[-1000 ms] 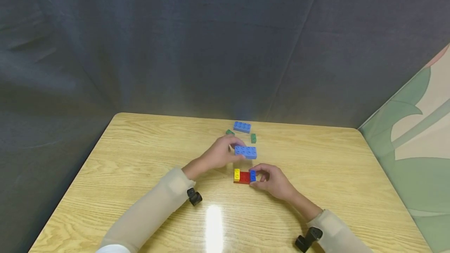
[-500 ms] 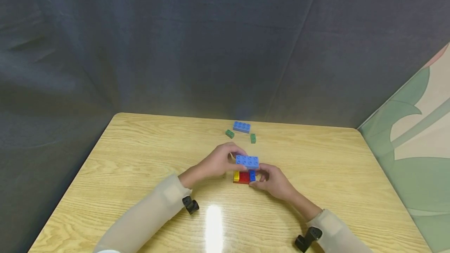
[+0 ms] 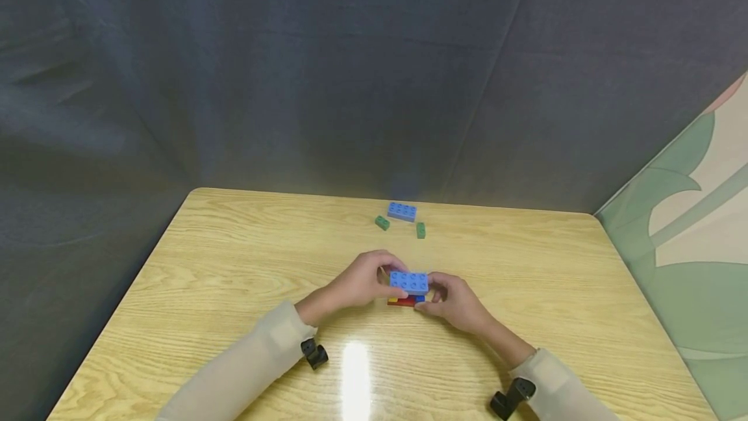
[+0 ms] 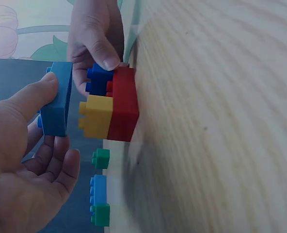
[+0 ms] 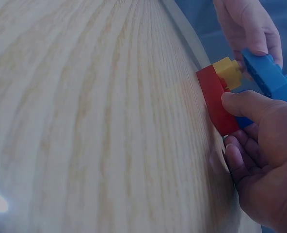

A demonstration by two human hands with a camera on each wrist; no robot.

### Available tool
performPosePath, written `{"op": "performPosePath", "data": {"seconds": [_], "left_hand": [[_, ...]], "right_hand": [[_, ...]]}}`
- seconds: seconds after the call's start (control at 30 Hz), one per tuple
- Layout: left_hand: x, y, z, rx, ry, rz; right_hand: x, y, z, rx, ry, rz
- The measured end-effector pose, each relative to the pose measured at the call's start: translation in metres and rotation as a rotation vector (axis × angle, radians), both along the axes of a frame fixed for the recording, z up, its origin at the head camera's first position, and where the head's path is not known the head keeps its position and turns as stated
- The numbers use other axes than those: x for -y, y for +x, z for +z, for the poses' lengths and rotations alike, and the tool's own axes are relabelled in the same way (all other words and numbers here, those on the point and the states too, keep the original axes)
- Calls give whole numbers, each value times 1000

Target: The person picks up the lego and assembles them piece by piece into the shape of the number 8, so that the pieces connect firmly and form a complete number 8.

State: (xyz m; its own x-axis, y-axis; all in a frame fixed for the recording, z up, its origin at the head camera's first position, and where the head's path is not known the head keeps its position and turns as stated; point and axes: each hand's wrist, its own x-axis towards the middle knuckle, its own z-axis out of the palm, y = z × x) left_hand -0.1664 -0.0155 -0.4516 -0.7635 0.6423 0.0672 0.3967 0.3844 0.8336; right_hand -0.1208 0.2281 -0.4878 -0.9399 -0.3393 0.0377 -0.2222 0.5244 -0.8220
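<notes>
My left hand (image 3: 359,283) pinches a long light blue toy brick (image 3: 409,282) between thumb and fingers. That brick is held above a small stack, with a gap between them in the left wrist view. The stack has a red brick (image 4: 124,104) at the bottom, a yellow brick (image 4: 98,117) on its left end and a dark blue brick (image 4: 100,79) on its right end. From the right, my right hand (image 3: 460,305) grips the stack at the dark blue end. Seen from the head, the light blue brick hides most of the stack.
Farther back on the wooden table (image 3: 263,232) lie another light blue brick (image 3: 402,212), a small green brick (image 3: 382,223) and a second green brick (image 3: 421,230). A dark curtain (image 3: 350,83) hangs behind the table.
My left hand has brought the light blue brick toward me, from behind the stack to over it. The right hand has stayed at the stack's dark blue end.
</notes>
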Motion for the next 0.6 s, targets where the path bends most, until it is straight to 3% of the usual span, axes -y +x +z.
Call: {"op": "performPosePath", "data": {"seconds": [0.37,0.6], "left_hand": [[0,2,-7,25,3,-15],[-1,4,-6,27,-12,-11]], "right_hand": [[0,0,0,-4,-18,7],[0,0,0,-6,-19,6]]}}
